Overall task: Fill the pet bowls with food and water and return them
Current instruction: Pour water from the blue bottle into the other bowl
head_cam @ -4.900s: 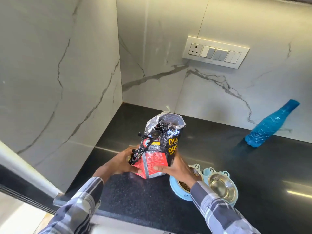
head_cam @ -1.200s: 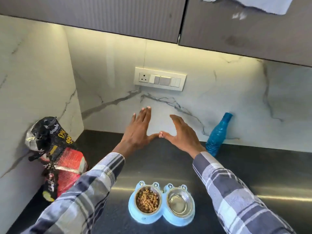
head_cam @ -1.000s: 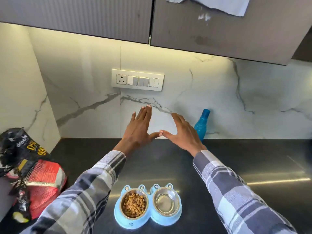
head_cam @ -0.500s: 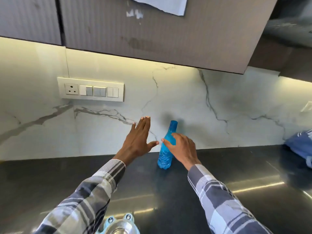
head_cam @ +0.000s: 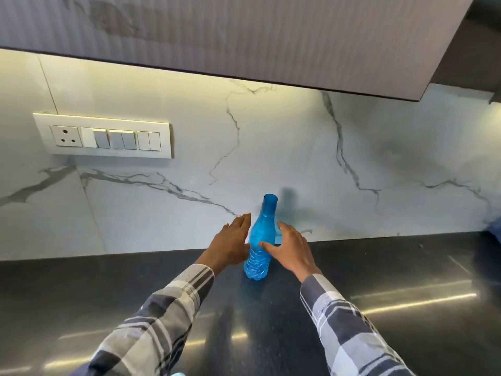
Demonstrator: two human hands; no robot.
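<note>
Blue and translucent, the water bottle [head_cam: 259, 248] stands upright on the dark countertop [head_cam: 379, 280], close to the marble backsplash [head_cam: 298, 158], directly between the two hands. The left hand [head_cam: 230, 246] sits just to its left, fingers extended and loose, gripping nothing; whether its palm touches the plastic I cannot tell. The right hand [head_cam: 291, 249] flanks the other side, fingers spread, with the thumb lying across the front of the bottle's body, not yet closed around it. The cap appears to be on (same blue as the bottle, so hard to be sure). Beyond the left hand, up on the wall, is a switch panel [head_cam: 103, 137]; an upper cabinet [head_cam: 244, 36] hangs above both hands. The pet bowls are not in view here, so their contents cannot be judged. By my reading, the water step is only starting: gripping, opening, pouring and returning the bowls all remain.
</note>
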